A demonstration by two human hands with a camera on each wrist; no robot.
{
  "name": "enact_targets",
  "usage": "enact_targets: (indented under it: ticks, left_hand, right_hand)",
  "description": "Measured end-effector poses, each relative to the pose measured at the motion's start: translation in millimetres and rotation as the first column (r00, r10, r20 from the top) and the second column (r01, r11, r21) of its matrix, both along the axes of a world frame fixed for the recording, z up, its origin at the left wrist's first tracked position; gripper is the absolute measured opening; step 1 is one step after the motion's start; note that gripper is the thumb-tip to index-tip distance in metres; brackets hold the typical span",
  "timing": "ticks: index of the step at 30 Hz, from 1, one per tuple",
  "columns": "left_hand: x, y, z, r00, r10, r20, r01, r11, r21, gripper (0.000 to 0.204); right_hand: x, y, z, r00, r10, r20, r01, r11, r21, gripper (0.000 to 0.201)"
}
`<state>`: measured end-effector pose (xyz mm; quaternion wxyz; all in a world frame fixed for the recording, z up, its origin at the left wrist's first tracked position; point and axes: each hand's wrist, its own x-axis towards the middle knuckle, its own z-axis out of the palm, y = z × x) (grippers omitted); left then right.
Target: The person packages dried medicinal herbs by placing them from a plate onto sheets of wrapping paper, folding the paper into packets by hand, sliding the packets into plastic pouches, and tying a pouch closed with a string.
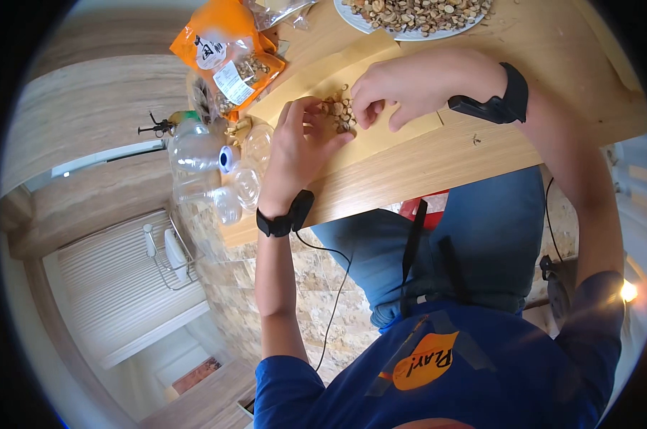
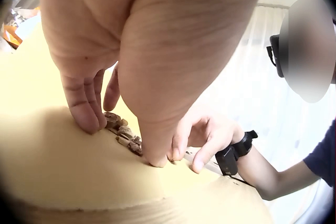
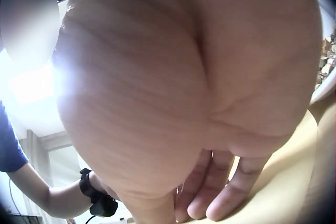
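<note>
Head view: a small loose pile of brown-and-cream dried slices [image 1: 340, 107] lies on a flat tan paper sheet [image 1: 370, 139] on the light wooden table [image 1: 370, 182], between the bare left hand [image 1: 302, 143] and the bare right hand [image 1: 409, 84]. The step in hand looks like gathering or sorting these slices; the next move probably calls for both sets of fingertips to come in low without scattering them. At the far right, a round white plate [image 1: 402, 36] bears many more slices; at the far left stands an orange-and-clear plastic bag [image 1: 194, 44].

Left wrist view: the left fingers are extended downward and spread from the thumb, an uncurled arch over the slices, with fingertips at the paper; nothing appears gripped. The right hand is just beyond, its thumb and a finger apart.

Right wrist view: the right fingers slant down, loosely bent and slightly parted. The pile is hidden here, so whether they touch a slice I cannot tell.
</note>
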<state>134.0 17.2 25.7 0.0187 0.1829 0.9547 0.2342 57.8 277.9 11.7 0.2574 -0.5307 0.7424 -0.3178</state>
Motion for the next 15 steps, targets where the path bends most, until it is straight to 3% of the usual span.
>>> enact_targets:
  ticks: [1,4,7,11,13,15]
  left_hand:
    - [-3,1,0,1.0,-0.001,-0.002,0.001,1.0,0.001,0.056]
    - [-14,4,-1,0.998,-0.023,0.061,0.017,0.995,0.1,0.049]
    - [-21,8,1,1.0,0.005,0.012,-0.006,0.997,0.073,0.041]
    - [-23,8,-3,1.0,0.011,0.001,-0.011,0.961,0.278,0.034]
    - [-22,6,-9,1.0,0.0,-0.01,0.003,0.935,0.355,0.034]
    - [-19,5,-14,0.993,0.056,-0.108,-0.009,0.918,0.396,0.029]
  right_hand:
    - [-1,0,-8,1.0,-0.001,0.011,0.002,0.993,-0.115,0.034]
    - [-6,0,-19,0.997,0.068,-0.043,-0.075,0.978,-0.196,0.038]
    - [-4,4,-16,1.0,-0.005,-0.022,0.002,0.992,-0.129,0.04]
    - [2,7,6,0.994,-0.094,0.049,0.096,0.995,-0.037,0.034]
    - [-1,6,-3,0.985,-0.132,-0.115,0.121,0.988,-0.098,0.032]
    - [-3,6,-6,0.983,-0.143,-0.118,0.128,0.984,-0.12,0.031]
